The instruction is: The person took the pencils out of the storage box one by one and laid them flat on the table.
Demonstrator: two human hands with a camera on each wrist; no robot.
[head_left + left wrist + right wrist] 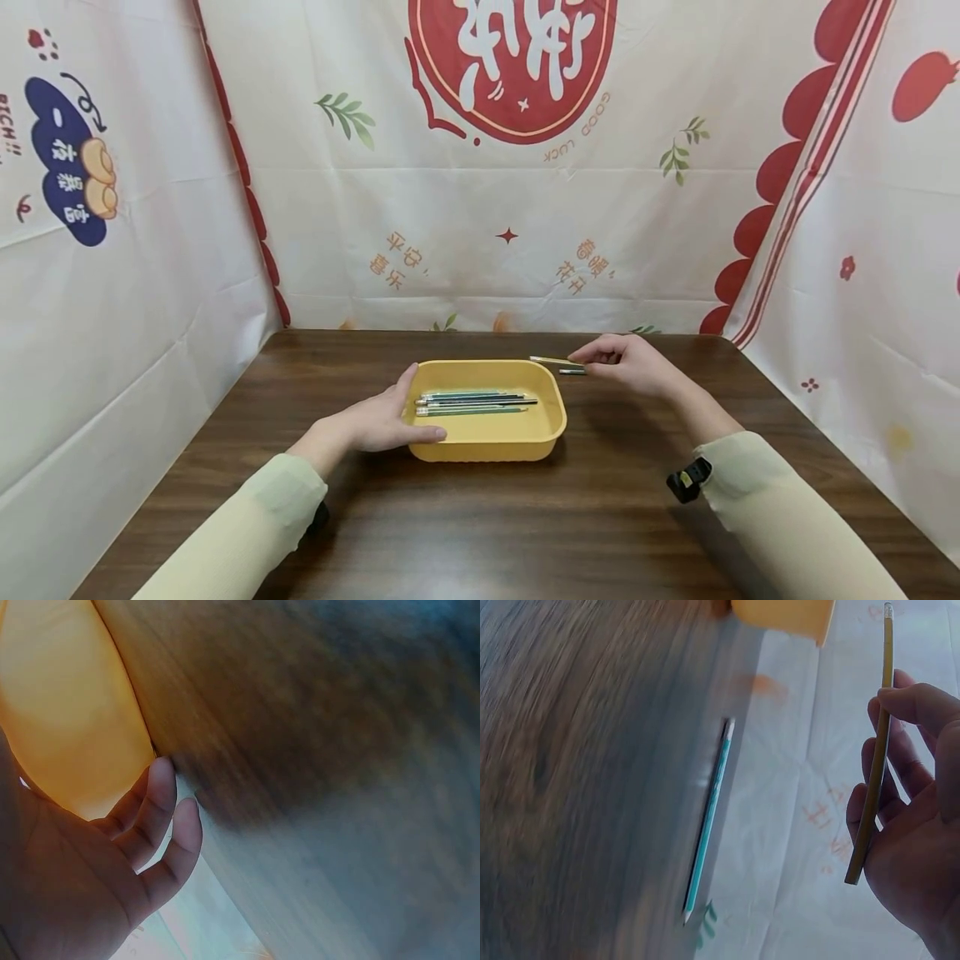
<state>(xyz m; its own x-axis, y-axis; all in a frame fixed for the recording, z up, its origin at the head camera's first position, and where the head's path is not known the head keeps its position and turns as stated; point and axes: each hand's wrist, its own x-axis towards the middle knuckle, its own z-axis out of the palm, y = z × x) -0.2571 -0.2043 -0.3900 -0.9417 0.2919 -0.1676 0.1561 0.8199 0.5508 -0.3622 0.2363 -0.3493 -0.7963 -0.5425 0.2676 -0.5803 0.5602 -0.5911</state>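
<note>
Hands [628,364] pinching pencil [888,656], apparently gripping tub [483,452]

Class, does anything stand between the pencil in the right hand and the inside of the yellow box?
Only the yellow box's rim, at its far right corner; nothing else visible does. The right hand holds the pencil just beyond it, the green pencil lies on the table, and the left hand grips the opposite end.
</note>
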